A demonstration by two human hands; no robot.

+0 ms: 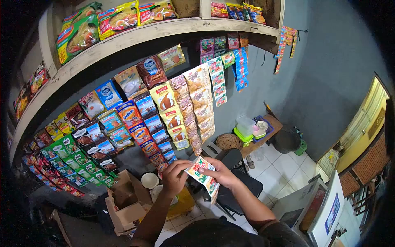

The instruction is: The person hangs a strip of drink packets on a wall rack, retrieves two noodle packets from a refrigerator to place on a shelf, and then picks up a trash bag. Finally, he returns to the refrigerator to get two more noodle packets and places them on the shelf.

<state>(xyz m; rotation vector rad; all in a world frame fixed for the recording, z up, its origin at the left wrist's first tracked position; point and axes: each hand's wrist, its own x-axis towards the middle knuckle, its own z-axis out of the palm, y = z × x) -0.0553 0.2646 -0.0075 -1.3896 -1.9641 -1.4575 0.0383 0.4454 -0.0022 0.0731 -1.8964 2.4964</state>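
Note:
In front of my chest I hold a short strip of drink sachets, white with red, green and orange print. My right hand grips its right side, the thumb lying across the front. The fingers of my left hand are bent together at the strip's upper left edge, pinching it. The lower end of the strip hangs down below my right hand. Just behind my hands hang rows of sachets, among them cream-coloured strips, yellow strips and orange and blue strips.
Above, a wooden shelf carries instant noodle packets. An open cardboard box stands below left. A black chair is under my hands. To the right are a low bench with plastic containers and a white open-lidded freezer.

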